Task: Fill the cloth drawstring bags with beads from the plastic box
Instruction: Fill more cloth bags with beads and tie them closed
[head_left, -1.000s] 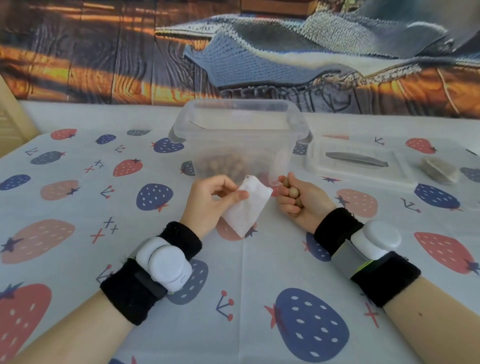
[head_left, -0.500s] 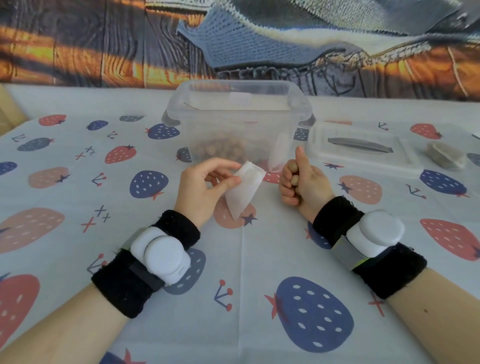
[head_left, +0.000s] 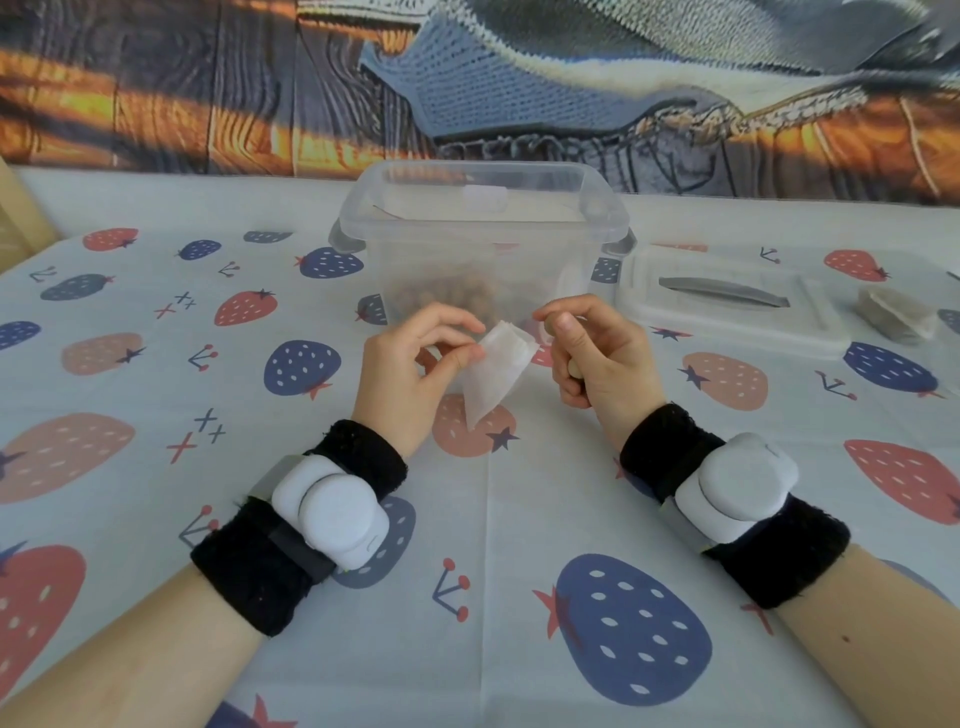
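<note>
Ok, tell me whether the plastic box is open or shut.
Open. The plastic box has no cover on its rim, its lid lies flat on the table to its right, and beads show inside.

Home table: strawberry-print tablecloth (head_left: 156, 467), printed backdrop (head_left: 208, 88) behind.

left hand (head_left: 410, 369) pinches bag (head_left: 493, 371) | right hand (head_left: 597, 358) holds beads (head_left: 574, 370)

both forearms run off the bottom edge. beads (head_left: 574, 370) in the right hand (head_left: 597, 358) are mostly covered by fingers. the box (head_left: 483, 244) wall blurs its contents.
</note>
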